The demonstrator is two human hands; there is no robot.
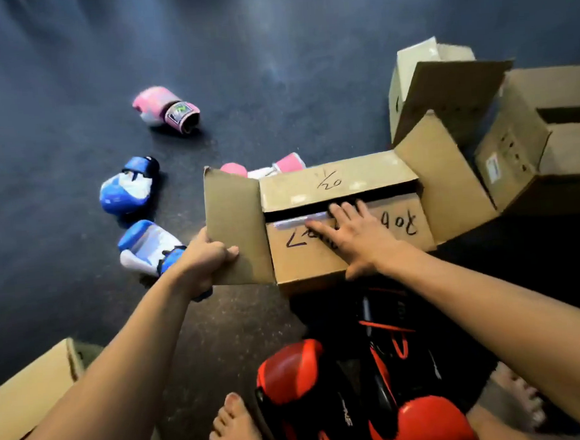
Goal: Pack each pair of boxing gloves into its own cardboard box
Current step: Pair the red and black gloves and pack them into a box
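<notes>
cardboard box (341,182) under both hands, left hand (205,256) gripping side flap, right hand (355,236) flat, released on top

Box being closed (346,216) sits centre, under both hands. Right hand (358,235) lies flat on its near top flap; left hand (208,256) grips the side flap sticking out left. Left of the left hand: 2 gloves (127,191) on the floor (271,66), 1 behind the other. Further behind those, 1 glove (166,110) alone. Just behind the box, 1 more glove (288,163), partly hidden. Right of the right hand: 2 open boxes (530,148). Nearer than both hands: 2 gloves (328,395) by a bare foot (235,433); another box (29,392) at near left.
</notes>
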